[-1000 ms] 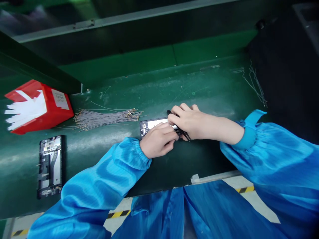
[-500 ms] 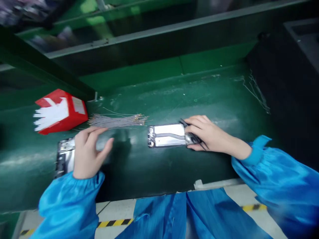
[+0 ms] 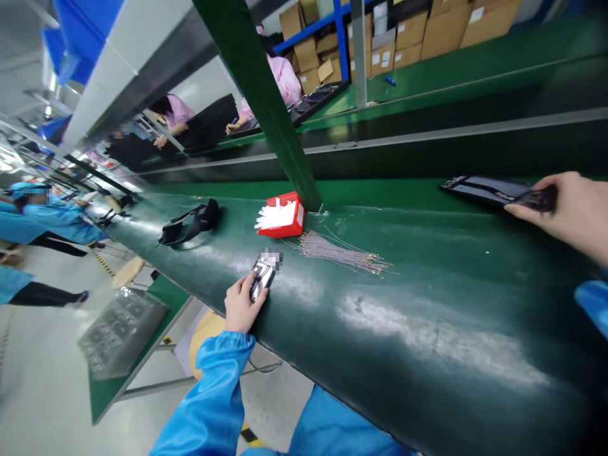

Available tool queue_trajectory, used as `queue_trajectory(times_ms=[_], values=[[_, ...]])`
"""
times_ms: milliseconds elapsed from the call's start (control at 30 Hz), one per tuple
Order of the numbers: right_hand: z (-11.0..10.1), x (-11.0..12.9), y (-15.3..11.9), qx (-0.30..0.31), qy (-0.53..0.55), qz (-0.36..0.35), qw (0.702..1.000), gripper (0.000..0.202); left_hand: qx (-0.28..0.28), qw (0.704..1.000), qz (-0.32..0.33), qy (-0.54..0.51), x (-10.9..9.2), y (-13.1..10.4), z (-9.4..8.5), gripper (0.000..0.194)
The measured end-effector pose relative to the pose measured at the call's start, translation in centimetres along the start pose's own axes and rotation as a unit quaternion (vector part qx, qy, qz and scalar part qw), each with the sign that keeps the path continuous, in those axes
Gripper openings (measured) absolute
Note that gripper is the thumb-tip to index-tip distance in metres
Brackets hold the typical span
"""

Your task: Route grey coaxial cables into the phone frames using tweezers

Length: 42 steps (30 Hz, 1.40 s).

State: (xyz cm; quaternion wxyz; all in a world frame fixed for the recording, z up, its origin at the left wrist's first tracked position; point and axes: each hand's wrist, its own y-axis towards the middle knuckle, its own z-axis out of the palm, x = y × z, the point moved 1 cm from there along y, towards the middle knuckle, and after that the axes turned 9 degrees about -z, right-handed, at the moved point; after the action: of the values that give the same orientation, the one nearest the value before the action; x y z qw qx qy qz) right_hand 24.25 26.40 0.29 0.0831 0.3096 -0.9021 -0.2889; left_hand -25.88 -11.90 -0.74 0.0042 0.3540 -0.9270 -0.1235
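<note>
My left hand [image 3: 243,305] is closed around the near end of an opened phone [image 3: 262,278], its thumb on one side and fingers on the other. That phone lies on or just above the green bench. Out at the far right, my right hand [image 3: 572,212] grips the end of a second opened phone [image 3: 494,190], held toward the back of the bench. Something dark sits under its fingers; I cannot make out what. Between the hands lies a bundle of thin grey cables [image 3: 339,252] with gold-coloured ends. A red bin [image 3: 298,218] holding white strips [image 3: 275,216] stands behind the left phone.
A green post [image 3: 270,107] rises behind the bin. A black strap-like item [image 3: 190,223] lies farther left on the bench [image 3: 427,272]. A side table carries a clear plastic bag [image 3: 123,332]. Several people work nearby; cardboard boxes [image 3: 411,38] are stacked at the back.
The view has swung left. My left hand, earlier open above the left phone, now grips it. My right hand has carried its phone away from the bench's middle to the right and back.
</note>
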Motion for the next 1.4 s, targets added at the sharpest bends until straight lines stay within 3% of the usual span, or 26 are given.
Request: queue_trajectory(times_ms=[100,167,267,333,400,533,633,700,800,900,967,1067,1200,1300,1400], values=[[-1.4,1.6,1.9,-0.013,-0.071,0.029,0.997,0.047,-0.036,0.998,0.017,-0.051,-0.4,-0.5,-1.3,0.056],[-2.3,3.2,2.4,-0.011,-0.068,0.052,0.996,0.038,-0.047,0.993,0.076,-0.081,-2.3,-1.3,-2.5,0.057],[-3.2,6.7,1.9,0.031,0.016,0.021,0.999,0.030,0.043,0.948,0.282,-0.143,-8.1,-3.0,-3.9,0.060],[-3.9,9.6,0.7,0.049,0.081,-0.015,0.995,0.025,0.123,0.886,0.414,-0.169,-13.1,-4.0,-3.7,0.066],[-4.9,12.4,-1.2,0.055,0.129,-0.054,0.989,0.018,0.163,0.824,0.506,-0.195,-18.0,-4.7,-2.8,0.067],[-7.4,15.9,-5.6,0.094,0.192,-0.103,0.971,0.014,0.178,0.747,0.599,-0.227,-25.9,-5.9,-1.0,0.064],[-9.4,16.2,-8.5,0.114,0.220,-0.082,0.965,0.014,0.177,0.716,0.626,-0.253,-29.1,-6.1,-1.0,0.065],[-10.6,16.0,-10.0,0.113,0.230,-0.063,0.965,0.014,0.164,0.715,0.621,-0.276,-29.6,-5.2,-1.3,0.058],[-11.7,16.4,-11.5,0.111,0.230,-0.048,0.966,0.013,0.140,0.745,0.589,-0.280,-28.4,-2.5,-1.5,0.032],[-11.7,18.0,-12.0,0.143,0.232,-0.082,0.959,0.013,0.125,0.787,0.547,-0.257,-26.4,0.1,-1.2,0.020],[-11.4,19.2,-12.0,0.172,0.226,-0.117,0.952,0.014,0.124,0.799,0.533,-0.248,-25.3,0.8,-1.1,0.019],[-11.3,19.4,-11.9,0.189,0.211,-0.131,0.950,0.014,0.144,0.781,0.556,-0.245,-25.0,0.0,-1.4,0.019],[-13.0,16.2,-13.0,0.130,0.230,-0.029,0.964,0.014,0.157,0.744,0.605,-0.237,-25.7,-1.7,-1.7,0.021],[-14.7,14.2,-14.9,0.115,0.252,0.020,0.961,0.014,0.141,0.747,0.601,-0.247,-25.9,-1.2,-1.4,0.020],[-15.0,14.2,-16.6,0.159,0.245,-0.002,0.957,0.012,0.137,0.759,0.587,-0.247,-25.8,0.0,-0.9,0.021]])
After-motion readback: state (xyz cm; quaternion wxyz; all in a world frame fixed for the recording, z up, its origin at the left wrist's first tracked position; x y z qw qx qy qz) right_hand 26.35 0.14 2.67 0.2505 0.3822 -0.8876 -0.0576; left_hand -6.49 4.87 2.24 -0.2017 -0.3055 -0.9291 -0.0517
